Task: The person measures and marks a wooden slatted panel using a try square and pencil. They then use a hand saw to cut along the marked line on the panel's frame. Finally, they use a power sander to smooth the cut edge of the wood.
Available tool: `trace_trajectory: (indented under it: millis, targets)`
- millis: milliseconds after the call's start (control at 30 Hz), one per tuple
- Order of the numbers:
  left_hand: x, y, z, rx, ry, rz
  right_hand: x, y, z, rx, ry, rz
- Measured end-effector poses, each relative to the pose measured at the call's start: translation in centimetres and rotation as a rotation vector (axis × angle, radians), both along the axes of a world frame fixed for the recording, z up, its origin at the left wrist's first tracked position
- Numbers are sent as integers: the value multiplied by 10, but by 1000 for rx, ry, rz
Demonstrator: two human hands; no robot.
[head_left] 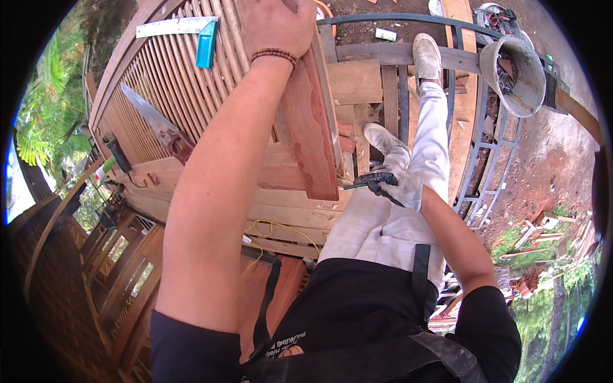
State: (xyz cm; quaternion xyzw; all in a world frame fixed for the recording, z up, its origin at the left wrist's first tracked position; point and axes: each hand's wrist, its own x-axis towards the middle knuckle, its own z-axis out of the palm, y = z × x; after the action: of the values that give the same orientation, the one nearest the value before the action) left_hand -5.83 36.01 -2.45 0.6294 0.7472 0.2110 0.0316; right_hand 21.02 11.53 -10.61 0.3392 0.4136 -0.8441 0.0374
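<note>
My bare left hand (279, 29), with a beaded bracelet at the wrist, lies at the upper edge of a large slatted wooden panel (319, 147). Its fingers are mostly cut off by the picture's edge. In my right hand (397, 185), which wears a grey-and-black work glove, is a thin dark stick-like tool (359, 186). The tool points left, close to the panel's near right corner; whether it touches the wood cannot be made out. On the slats lie a try square (205, 41) with a turquoise handle and a handsaw (159, 124).
Past the panel's left end stands a dark cylindrical tool (116, 153). A yellow cord (281, 225) runs over boards below. To the right are a metal frame (488, 145), planks and a grey bucket (501, 76). My shoes (426, 57) rest among boards and bars.
</note>
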Motion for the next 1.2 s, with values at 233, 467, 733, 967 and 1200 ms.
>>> trace_trajectory:
  millis: [233,467,733,967,1200]
  targets:
    - [-13,-2,-3,85,-1,-102,34,4,24,-358,251,-213]
    - [8,-42,39,-226,88,107,94,3,63,-271,37,-900]
    - [-58,-71,38,-185,-760,352,102,-17,28,-296,-77,-936]
    - [-108,-77,-9,-221,-914,366,107,-9,21,-213,-61,-881]
    - [-121,-94,-33,-243,-637,418,107,2,25,-297,-128,-815]
